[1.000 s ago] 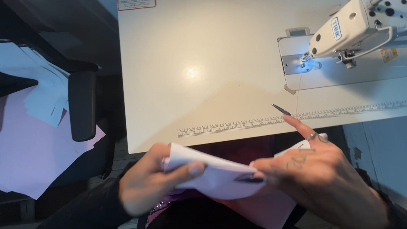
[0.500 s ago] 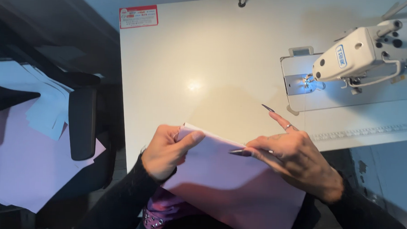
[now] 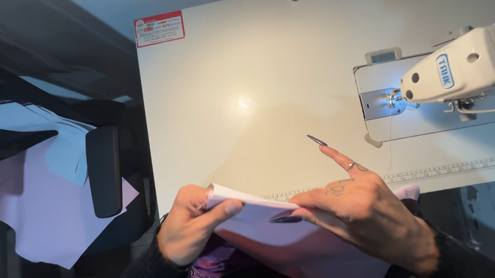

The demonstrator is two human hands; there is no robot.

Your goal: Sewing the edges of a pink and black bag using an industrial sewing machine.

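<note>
Your hands have drawn the pale fabric piece [image 3: 266, 222] back toward you, off the middle of the worktop [image 3: 249, 100] to its near edge.

Your left hand [image 3: 192, 227] grasps the folded corner, thumb on top and fingers curled beneath. Your right hand [image 3: 365, 214] lies on the fold, thumb pressing down on the cloth while the forefinger points out over the worktop. The fabric hangs from the near edge into your lap, touching the ruler strip [image 3: 449, 169]. Well apart, at the far right, stands the white sewing machine [image 3: 458, 67], its needle lamp lit. A black chair armrest [image 3: 104, 169] and more pale cloth pieces [image 3: 36, 214] lie to your left.
</note>
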